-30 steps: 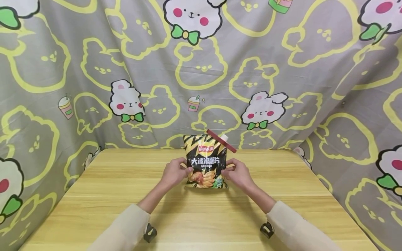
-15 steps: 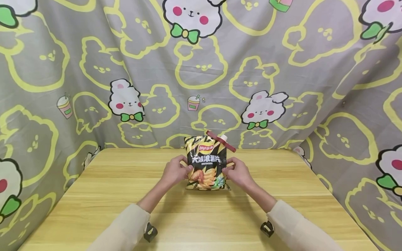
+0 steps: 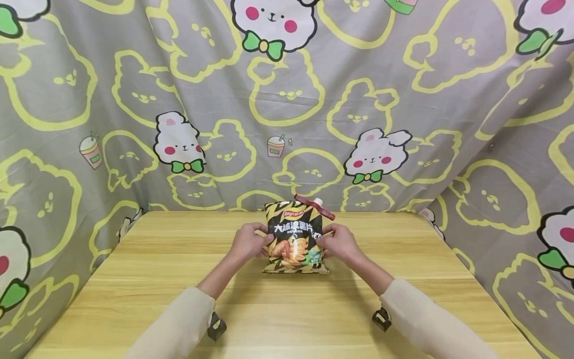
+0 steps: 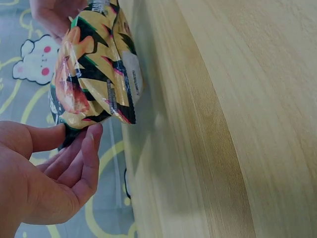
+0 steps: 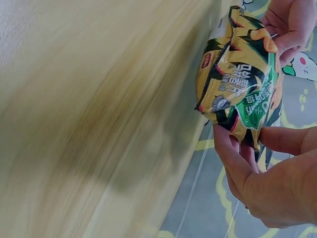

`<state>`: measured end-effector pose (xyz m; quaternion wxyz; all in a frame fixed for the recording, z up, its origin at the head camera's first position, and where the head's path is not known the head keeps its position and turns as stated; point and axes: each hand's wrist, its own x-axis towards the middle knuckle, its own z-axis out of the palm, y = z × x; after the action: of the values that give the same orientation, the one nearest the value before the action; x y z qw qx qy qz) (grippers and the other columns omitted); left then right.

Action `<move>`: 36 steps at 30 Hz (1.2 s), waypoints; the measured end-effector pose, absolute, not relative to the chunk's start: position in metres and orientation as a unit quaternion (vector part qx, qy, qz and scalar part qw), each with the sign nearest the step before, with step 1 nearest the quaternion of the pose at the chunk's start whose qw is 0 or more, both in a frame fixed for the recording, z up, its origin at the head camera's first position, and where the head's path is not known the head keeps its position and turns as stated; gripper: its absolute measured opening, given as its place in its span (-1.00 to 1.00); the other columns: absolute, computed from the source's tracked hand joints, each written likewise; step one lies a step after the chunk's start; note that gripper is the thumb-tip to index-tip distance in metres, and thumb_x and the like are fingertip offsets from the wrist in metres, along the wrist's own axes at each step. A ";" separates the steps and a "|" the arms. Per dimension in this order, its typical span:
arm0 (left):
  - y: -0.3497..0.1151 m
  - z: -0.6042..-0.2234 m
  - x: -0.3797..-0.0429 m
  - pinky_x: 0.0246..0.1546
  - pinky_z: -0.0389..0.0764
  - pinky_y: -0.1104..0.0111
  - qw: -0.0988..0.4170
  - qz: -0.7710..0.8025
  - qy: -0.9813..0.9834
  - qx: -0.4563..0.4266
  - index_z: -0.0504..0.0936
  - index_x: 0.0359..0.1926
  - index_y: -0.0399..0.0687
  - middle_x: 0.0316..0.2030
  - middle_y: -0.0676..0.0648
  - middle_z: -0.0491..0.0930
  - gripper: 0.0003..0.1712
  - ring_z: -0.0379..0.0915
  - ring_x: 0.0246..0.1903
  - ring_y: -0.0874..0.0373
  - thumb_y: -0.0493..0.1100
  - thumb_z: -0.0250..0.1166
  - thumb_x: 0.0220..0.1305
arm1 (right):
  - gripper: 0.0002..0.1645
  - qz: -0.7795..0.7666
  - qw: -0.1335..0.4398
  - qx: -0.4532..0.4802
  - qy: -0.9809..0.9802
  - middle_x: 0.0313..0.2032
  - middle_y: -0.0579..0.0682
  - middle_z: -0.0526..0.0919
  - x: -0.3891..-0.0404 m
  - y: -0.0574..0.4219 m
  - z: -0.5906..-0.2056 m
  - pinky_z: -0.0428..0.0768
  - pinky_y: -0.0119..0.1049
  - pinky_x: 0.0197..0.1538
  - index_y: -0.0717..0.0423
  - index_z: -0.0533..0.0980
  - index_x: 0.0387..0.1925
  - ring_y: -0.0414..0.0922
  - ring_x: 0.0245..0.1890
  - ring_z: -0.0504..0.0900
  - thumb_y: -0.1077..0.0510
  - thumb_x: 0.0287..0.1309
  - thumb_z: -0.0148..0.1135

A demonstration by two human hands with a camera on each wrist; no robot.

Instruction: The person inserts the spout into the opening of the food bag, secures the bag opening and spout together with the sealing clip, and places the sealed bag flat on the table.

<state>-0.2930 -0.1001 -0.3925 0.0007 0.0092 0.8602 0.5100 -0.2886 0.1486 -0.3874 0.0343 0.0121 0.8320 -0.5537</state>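
A black-and-yellow bag of potato chips (image 3: pixel 293 237) stands between both hands in the head view, its top leaning back. Across its upper right corner sits a dark red bag clip (image 3: pixel 314 206) with a white cap (image 3: pixel 317 202). My left hand (image 3: pixel 252 241) pinches the bag's left side edge, and in the left wrist view the thumb (image 4: pixel 49 137) presses against the curled fingers there. On the opposite edge my right hand (image 3: pixel 339 244) pinches the bag between thumb and fingers, as the right wrist view also shows. The bag's back is hidden in the head view.
A light wooden table (image 3: pixel 179 269) lies under the hands and bag. Behind its far edge hangs a grey curtain (image 3: pixel 215 89) with yellow outlines and white cartoon animals. Black wrist straps (image 3: pixel 216 326) show below both sleeves.
The bag's top has tipped back and sunk lower in the head view, with the clip going down along with it. Both hands keep their grip at the sides.
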 end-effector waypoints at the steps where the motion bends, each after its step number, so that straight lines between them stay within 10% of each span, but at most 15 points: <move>1: -0.100 -0.393 -0.293 -0.44 0.74 0.11 0.003 0.510 0.860 0.006 0.65 -0.04 -0.27 -0.42 -0.26 0.77 -0.75 0.73 -0.57 -0.06 -0.24 0.37 0.30 | -0.55 -0.553 0.037 0.014 0.832 -0.28 0.19 0.65 -0.289 0.148 -0.387 0.76 -0.05 -0.23 0.40 0.48 0.08 -0.02 -0.55 0.71 0.32 0.16 0.30; 36: -0.104 -0.408 -0.296 -0.24 0.75 0.15 0.041 0.499 0.866 0.022 0.57 0.19 -0.34 -0.33 -0.22 0.77 -0.54 0.74 -0.39 -0.12 -0.38 0.32 0.25 | -0.42 -0.507 0.066 -0.005 0.859 -0.10 0.30 0.71 -0.298 0.164 -0.418 0.74 -0.09 -0.23 0.45 0.41 0.30 0.02 -0.46 0.74 0.24 0.33 0.21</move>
<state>-0.2965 -0.1041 -0.4079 0.0413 0.0225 0.8655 0.4987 -0.2985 0.1639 -0.4177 0.0659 -0.0053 0.8595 -0.5069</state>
